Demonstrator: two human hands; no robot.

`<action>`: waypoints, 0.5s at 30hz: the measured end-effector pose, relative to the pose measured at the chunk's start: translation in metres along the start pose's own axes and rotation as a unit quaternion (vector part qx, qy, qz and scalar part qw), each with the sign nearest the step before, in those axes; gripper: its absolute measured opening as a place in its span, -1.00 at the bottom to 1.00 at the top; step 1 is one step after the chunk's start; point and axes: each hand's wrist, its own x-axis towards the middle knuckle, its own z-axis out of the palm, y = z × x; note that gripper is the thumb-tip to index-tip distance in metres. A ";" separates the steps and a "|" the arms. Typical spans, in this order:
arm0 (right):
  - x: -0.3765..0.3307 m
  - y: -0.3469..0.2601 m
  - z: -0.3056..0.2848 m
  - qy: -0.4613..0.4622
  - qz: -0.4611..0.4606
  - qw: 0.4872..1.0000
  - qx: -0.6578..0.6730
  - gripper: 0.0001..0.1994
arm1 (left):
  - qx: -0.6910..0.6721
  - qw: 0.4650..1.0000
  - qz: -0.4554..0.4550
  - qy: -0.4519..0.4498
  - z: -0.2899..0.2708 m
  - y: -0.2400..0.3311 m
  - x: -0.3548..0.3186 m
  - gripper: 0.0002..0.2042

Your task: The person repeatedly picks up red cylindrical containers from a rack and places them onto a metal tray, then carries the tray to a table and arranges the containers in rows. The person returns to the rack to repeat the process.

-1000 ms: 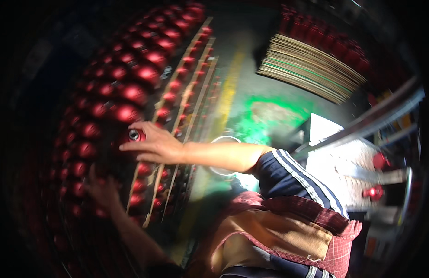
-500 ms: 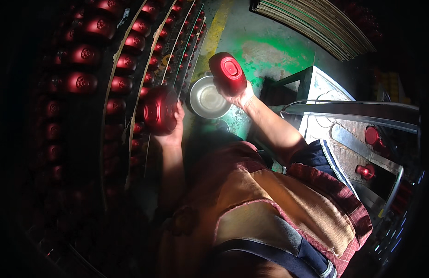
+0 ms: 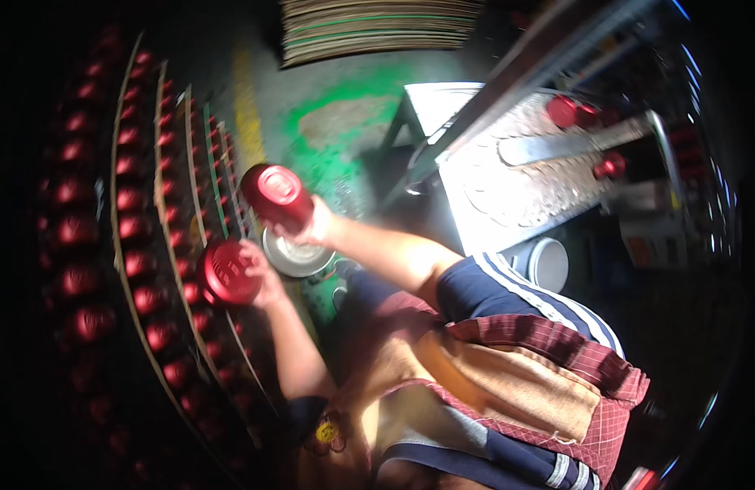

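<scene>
Right of the layered rows of red containers (image 3: 75, 229), the person's left grip (image 3: 266, 282) clasps one red bottle (image 3: 227, 274); the right grip (image 3: 315, 226), slightly farther, grasps another bottle (image 3: 273, 193).

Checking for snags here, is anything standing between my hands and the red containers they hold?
Nothing visible: your right hand touches one red container directly, and your left hand touches the other red container.

Right hand (image 3: 316, 226) has left the bottle rows (image 3: 75, 231); grey bucket (image 3: 549, 265) now visible
</scene>
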 end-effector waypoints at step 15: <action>-0.546 -0.020 -0.025 0.275 -0.618 0.630 -0.383 -0.44 | 0.673 0.706 -0.189 0.115 -0.037 -0.272 -0.048 -0.34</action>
